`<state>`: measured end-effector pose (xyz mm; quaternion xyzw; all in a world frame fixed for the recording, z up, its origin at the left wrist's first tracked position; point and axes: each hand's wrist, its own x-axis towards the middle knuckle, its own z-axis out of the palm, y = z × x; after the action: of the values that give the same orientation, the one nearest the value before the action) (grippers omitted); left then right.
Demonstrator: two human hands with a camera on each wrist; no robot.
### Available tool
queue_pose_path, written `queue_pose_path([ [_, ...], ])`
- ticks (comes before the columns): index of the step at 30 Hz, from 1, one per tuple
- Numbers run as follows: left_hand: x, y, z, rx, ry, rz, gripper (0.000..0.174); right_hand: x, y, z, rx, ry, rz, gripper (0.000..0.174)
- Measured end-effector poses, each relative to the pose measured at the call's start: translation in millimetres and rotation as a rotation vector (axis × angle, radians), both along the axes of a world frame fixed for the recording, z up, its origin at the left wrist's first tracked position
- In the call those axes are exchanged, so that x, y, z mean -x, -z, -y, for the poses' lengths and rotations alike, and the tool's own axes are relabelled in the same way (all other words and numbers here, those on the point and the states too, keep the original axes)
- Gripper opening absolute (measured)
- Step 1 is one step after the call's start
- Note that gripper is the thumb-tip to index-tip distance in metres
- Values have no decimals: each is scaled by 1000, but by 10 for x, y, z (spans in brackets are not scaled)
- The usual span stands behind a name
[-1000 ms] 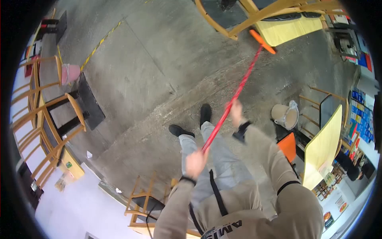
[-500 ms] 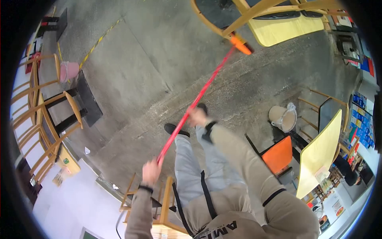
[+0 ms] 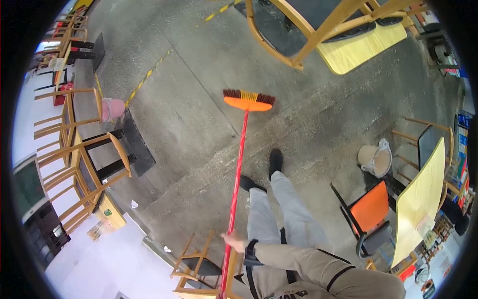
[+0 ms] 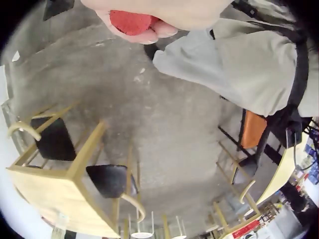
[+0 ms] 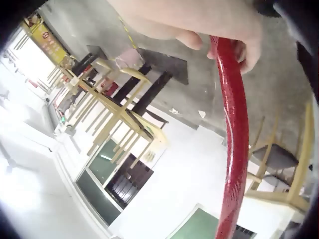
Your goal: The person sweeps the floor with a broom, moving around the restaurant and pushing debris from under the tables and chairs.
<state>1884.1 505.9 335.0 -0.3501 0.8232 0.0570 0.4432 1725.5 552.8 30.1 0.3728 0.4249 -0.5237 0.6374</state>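
A broom with an orange head (image 3: 248, 103) and dark and yellow bristles is over the grey floor, bristles turned away from the person. Its red handle (image 3: 239, 164) runs down toward the body. The right hand (image 3: 235, 241) grips the handle partway along; in the right wrist view the fingers of that hand (image 5: 204, 25) curl round the red shaft (image 5: 235, 114). At the handle's end, the left hand (image 4: 164, 15) wraps round the red tip (image 4: 130, 22) in the left wrist view; in the head view it is almost wholly cut off at the bottom edge.
Wooden chairs (image 3: 117, 149) rest on tables at the left, near a pink bucket (image 3: 113, 109). A beige bucket (image 3: 374, 160), an orange chair (image 3: 369, 207) and a yellow tabletop (image 3: 420, 199) stand at the right. Another yellow tabletop (image 3: 363, 49) with chairs is at the top right.
The broom head has swung left, away from the upper right table, and its bristles now show. Both hands have moved down toward the bottom edge, still gripping the handle.
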Motion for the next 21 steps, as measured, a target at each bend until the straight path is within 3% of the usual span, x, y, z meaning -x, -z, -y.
queue_pose_path([
  [2,327,532,-135,-2,-44,-218,47,510,295,-71,-59,94,-177,66],
  [4,1071,1112,-211,12,-123,-204,42,1535,364,-298,-56,139,-363,60],
  [5,1467,1377,-284,-64,-162,-317,44,2052,342,-434,-80,168,-529,55],
  [6,2023,1497,-454,-166,-318,-366,41,2355,695,-493,-42,215,-648,51],
  [7,2210,1914,-525,-176,-337,-370,49,2772,603,-650,-125,247,-720,39],
  [9,2843,2499,-846,-214,-281,-504,58,3250,922,-870,29,399,-775,41],
  [10,3258,2614,-1036,-273,-366,-460,61,3396,818,-983,22,407,-785,41],
  [12,4039,2410,-1506,-362,-286,-570,57,3527,377,-1406,47,462,-528,50],
  [14,4212,2540,-1794,-493,-116,-561,44,3503,234,-1876,101,457,-530,55],
  [15,4124,2519,-1937,-625,-157,-547,40,3488,196,-2081,186,457,-525,61],
  [16,3975,2416,-2027,-731,-16,-547,38,3379,213,-2347,200,389,-558,59],
  [17,3660,2430,-2025,-796,460,-680,37,3250,240,-2601,219,329,-595,58],
  [18,3515,2337,-2028,-970,259,-481,39,3104,52,-2782,76,211,-631,50],
  [19,3422,2254,-1947,-963,279,-470,39,2870,4,-2998,57,119,-554,47],
  [21,3336,2140,-1845,-981,-102,-218,42,2351,-310,-3300,-6,129,-497,40],
])
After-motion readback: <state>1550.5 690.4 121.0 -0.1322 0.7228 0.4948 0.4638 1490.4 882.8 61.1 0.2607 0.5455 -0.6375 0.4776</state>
